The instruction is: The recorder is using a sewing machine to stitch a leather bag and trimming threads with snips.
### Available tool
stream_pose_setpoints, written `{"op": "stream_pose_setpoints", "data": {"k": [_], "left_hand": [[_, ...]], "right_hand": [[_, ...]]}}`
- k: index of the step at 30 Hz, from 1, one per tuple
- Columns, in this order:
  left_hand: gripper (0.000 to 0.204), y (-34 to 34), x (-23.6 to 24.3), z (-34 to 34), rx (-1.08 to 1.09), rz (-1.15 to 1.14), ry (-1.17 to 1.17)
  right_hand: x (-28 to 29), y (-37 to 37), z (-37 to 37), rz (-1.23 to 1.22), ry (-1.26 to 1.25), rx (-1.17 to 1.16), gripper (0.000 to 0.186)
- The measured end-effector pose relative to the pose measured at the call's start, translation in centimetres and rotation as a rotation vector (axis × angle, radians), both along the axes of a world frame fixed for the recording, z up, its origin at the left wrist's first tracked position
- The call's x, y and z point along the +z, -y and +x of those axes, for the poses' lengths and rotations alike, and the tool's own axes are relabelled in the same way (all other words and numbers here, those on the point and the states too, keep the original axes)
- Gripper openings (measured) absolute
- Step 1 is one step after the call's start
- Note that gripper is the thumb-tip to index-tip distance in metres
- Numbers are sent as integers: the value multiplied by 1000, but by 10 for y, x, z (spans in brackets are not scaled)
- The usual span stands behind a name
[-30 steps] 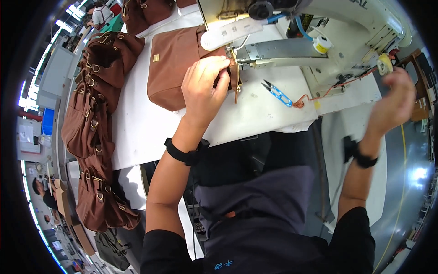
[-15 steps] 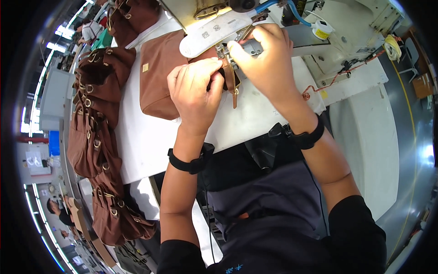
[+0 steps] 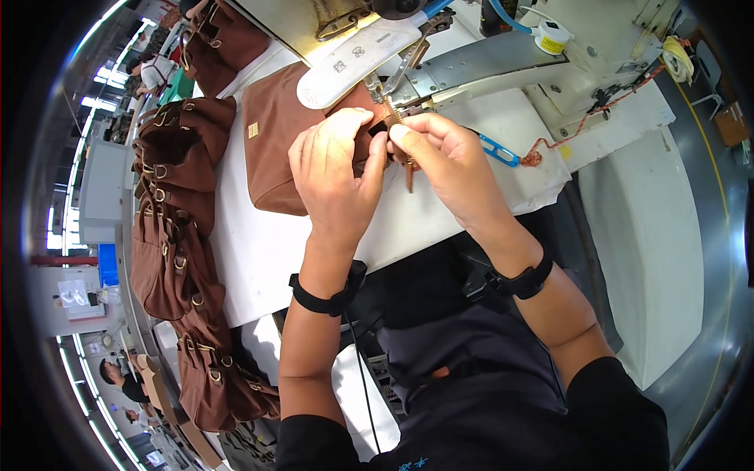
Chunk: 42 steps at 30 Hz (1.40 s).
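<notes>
The brown leather bag (image 3: 275, 149) lay on the white sewing table (image 3: 251, 251), its right end tucked under the head of the industrial sewing machine (image 3: 503, 55). Everything else I place from that bag. The left hand (image 3: 334, 177) rested on the bag's right end, fingers curled and pressed close together over the leather, thumb stretched rightward toward the other hand. The right hand (image 3: 440, 157) sat just right of the bag, thumb and forefinger pinching a small brown strap piece (image 3: 397, 145) at the bag's edge, directly below the machine's presser foot (image 3: 385, 102); the remaining fingers were folded in behind. The two hands touched at the fingertips over that strap. What exactly lay between the pinching fingers beyond the strap I could not tell.

A white oval guard plate (image 3: 353, 67) stuck out from the machine just above the bag's upper right corner. A blue thread snip (image 3: 495, 149) lay on the table to the right of the bag, beyond the right hand, beside a reddish-brown cord (image 3: 565, 129). A small yellow-and-white spool (image 3: 550, 35) stood on the machine, well up and right of the bag. To the bag's left, past the table's edge, hung a row of finished brown bags (image 3: 169, 235) with metal rings. Both wrists wore black bands (image 3: 326, 294)
</notes>
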<state>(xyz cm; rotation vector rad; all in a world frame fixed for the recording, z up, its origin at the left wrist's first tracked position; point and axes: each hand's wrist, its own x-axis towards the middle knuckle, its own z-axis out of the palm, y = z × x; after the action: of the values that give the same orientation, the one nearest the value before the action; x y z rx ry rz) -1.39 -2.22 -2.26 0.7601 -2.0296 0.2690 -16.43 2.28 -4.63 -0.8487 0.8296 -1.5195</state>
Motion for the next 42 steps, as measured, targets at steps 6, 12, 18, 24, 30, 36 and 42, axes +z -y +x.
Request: {"op": "stream_pose_setpoints", "data": {"k": [6, 12, 18, 24, 30, 36, 42], "left_hand": [[29, 1, 3, 3, -11, -38, 29], [27, 2, -3, -2, -5, -60, -5], [26, 3, -6, -5, -10, -49, -70], [25, 7, -7, -3, -67, -69, -101], [25, 10, -5, -4, -81, -47, -107], [26, 12, -2, -2, -83, -10, -84], [22, 17, 0, -4, -55, 5, -87]], "right_hand": [[24, -3, 0, -14, -87, -141, 18], [24, 7, 6, 57, 6, -109, 15], [19, 8, 19, 33, 112, -215, 16], [22, 8, 19, 41, 121, -232, 16], [26, 10, 20, 28, 131, -226, 17], [30, 9, 17, 31, 120, -220, 19], [27, 7, 11, 51, 39, -210, 22]]}}
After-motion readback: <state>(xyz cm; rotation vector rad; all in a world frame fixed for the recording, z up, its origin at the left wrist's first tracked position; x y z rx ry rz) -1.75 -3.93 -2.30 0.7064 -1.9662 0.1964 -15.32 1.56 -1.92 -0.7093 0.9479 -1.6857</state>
